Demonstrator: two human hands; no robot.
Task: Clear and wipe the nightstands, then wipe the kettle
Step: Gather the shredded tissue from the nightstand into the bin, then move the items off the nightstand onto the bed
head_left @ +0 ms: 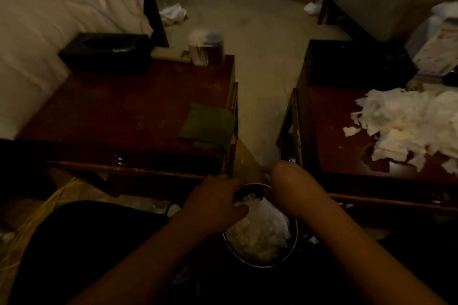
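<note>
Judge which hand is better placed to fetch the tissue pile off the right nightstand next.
Right, probably. The right hand sits at the bin rim beside that nightstand, nearer the tissue pile. The left hand is on the bin's far side and would have to cross over.

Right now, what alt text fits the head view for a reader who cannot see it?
Both hands, left hand and right hand, reach into a round bin of crumpled tissue between two nightstands. The left nightstand holds a green cloth; torn tissue litters the right nightstand.
</note>
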